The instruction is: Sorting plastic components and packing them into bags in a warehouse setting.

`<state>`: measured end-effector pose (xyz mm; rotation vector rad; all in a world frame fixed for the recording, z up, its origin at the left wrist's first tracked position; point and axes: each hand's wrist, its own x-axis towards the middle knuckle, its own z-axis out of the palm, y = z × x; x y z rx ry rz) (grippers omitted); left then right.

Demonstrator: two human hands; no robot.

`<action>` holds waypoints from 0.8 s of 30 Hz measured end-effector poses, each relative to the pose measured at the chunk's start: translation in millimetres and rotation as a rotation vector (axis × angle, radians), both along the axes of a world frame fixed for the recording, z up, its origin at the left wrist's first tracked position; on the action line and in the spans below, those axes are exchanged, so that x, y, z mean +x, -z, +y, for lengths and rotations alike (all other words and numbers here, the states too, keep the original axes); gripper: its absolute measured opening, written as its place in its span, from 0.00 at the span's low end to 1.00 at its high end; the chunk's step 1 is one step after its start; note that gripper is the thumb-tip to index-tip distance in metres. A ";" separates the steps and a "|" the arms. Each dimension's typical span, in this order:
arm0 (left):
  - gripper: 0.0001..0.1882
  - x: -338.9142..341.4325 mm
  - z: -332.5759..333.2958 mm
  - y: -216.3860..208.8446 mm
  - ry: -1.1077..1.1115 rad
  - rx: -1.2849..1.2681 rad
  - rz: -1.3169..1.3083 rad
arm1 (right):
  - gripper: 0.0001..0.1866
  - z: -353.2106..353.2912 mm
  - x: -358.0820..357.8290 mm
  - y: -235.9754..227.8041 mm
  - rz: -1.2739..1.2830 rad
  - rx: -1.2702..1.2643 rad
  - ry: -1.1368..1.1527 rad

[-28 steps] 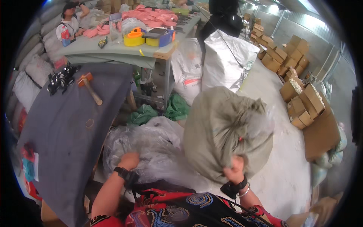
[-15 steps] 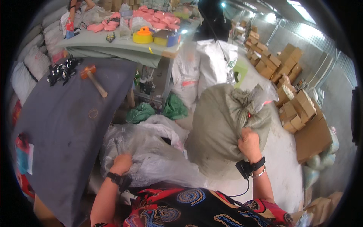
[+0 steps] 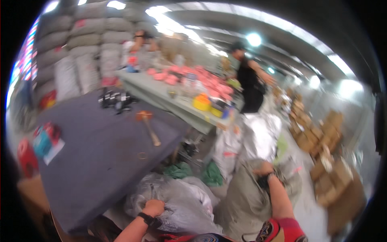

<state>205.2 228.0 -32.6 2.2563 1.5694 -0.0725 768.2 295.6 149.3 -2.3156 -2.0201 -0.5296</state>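
Observation:
My left hand (image 3: 154, 208) is closed on a bunched fold of a clear plastic bag (image 3: 181, 205), which lies crumpled beside the dark-covered table. My right arm reaches forward over a bulky grey-green woven sack (image 3: 244, 203). At the sack's upper part, my right hand (image 3: 264, 168) grips the cloth, its fingers smeared by motion. A wooden-handled mallet (image 3: 150, 127) with an orange-brown head rests on the table, near a thin ring-shaped band (image 3: 142, 155).
Left stands the dark-covered table (image 3: 100, 161), with black gear (image 3: 116, 100) on it. Pink pieces (image 3: 193, 80) and yellow tape rolls (image 3: 202, 102) cover a farther table. A person in black (image 3: 250, 82) stands beyond white sacks (image 3: 262, 135). Cardboard boxes (image 3: 332, 177) line the right side.
The view has swung up and left, showing more of the room. My right hand has shifted to the sack's upper part; my left hand stays on the plastic bag.

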 end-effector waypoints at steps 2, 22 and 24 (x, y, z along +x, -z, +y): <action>0.16 -13.2 -10.8 -4.4 -0.074 -0.075 0.000 | 0.45 -1.9 -19.5 -11.1 0.134 -0.132 0.202; 0.11 -8.0 4.0 -13.1 0.270 -0.092 0.050 | 0.39 -301.9 -55.6 -49.5 0.125 0.446 0.018; 0.11 -4.3 7.8 -9.6 0.274 -0.086 0.014 | 0.38 -301.5 -43.2 -62.4 0.242 0.443 0.077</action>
